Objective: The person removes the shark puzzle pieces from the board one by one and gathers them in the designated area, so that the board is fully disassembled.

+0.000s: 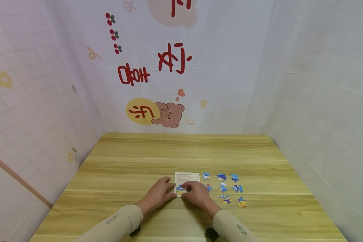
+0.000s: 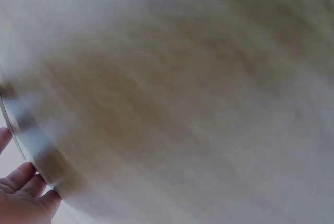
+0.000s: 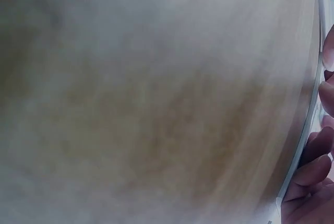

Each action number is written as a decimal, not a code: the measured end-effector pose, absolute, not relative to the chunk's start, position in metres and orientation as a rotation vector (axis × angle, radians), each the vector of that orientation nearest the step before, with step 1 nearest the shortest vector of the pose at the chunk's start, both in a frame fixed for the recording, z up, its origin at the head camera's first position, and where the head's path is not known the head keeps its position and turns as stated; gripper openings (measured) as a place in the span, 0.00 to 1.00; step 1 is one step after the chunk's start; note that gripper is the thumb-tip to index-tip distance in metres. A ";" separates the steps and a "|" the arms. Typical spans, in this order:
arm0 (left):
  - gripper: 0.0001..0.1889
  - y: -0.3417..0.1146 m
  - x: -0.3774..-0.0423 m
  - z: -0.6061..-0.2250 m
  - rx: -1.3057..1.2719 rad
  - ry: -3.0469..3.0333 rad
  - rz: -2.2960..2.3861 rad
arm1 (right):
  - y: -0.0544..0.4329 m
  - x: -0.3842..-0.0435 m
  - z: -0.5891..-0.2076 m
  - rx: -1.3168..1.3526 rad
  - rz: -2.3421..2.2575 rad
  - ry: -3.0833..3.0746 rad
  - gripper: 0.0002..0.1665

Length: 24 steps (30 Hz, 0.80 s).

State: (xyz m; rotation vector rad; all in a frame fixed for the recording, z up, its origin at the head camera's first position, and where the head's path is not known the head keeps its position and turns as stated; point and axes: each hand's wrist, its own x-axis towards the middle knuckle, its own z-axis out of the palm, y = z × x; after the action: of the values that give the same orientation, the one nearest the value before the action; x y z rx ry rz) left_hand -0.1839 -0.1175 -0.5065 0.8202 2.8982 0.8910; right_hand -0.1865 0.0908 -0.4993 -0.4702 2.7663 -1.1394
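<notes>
A small white-rimmed puzzle tray lies on the table in the head view. One blue and yellow jigsaw piece sits in its lower left corner. My left hand rests at the tray's left side, thumb and fingertips touching the rim. From the right, my right hand reaches over the tray, its thumb and forefinger bent around the right side of that jigsaw piece. The fingers hide part of the piece and the tray's lower right. Both wrist views catch only fingertips at the edge, and the rest is blurred.
Several loose jigsaw pieces lie in rough rows to the right of the tray, one of them partly behind my right hand. The wooden table meets pale cloth walls at the back and sides.
</notes>
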 end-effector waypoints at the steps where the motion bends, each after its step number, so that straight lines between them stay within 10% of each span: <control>1: 0.24 -0.118 -0.184 -0.507 0.822 2.900 0.890 | 0.091 -0.186 -0.500 -0.461 -1.153 2.763 0.17; 24: 0.24 -0.119 -0.183 -0.508 0.862 2.906 0.924 | 0.087 -0.180 -0.505 -0.428 -1.362 2.704 0.16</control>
State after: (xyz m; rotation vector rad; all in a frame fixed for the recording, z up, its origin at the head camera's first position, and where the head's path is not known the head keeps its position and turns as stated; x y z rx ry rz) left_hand -0.1827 -0.1186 -0.5079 0.8620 2.9063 0.9238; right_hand -0.1803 0.0869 -0.5045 -0.4283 2.7042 -1.3619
